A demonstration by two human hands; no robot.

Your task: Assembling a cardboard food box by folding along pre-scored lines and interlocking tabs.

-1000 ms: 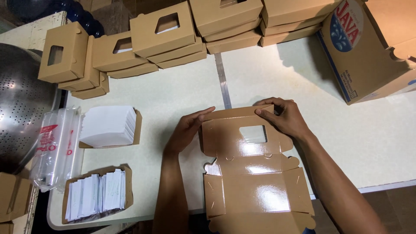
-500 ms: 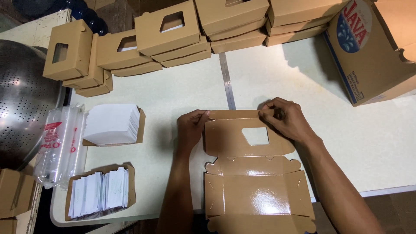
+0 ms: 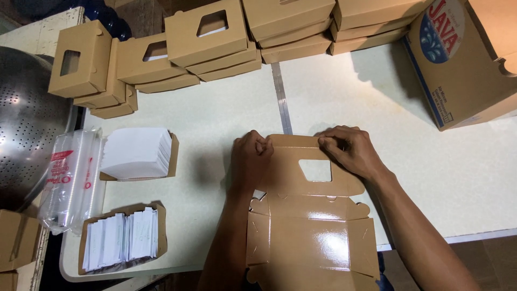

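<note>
A flat brown box blank (image 3: 312, 226) lies open on the pale table (image 3: 215, 124), glossy inside up, its near end hanging over the table's front edge. Its far panel has one window cut-out. The left hand (image 3: 249, 161) pinches the far left corner of that panel, fingers curled tight on the card. The right hand (image 3: 350, 151) pinches the far edge just right of the middle, fingertips bent over the rim and gripping it. Both hands hold the same one blank, a short way apart.

Along the far side of the table sit folded boxes (image 3: 207, 37) of the same brown card, stacked in piles; I count about four piles, three boxes showing a window, and one more box (image 3: 78, 56) standing on end at the left. The exact number of boxes in the piles cannot be told.

To the right stands one big carton (image 3: 463, 64) with a blue and red print, tilted on its side.

Left of the hands are two shallow card trays: one with a stack of white paper (image 3: 137, 153), one with small white packets (image 3: 121, 240) set on edge. Beside them lies one sleeve of clear plastic lids (image 3: 70, 178). One perforated steel bowl (image 3: 27, 124) shows at the far left
</note>
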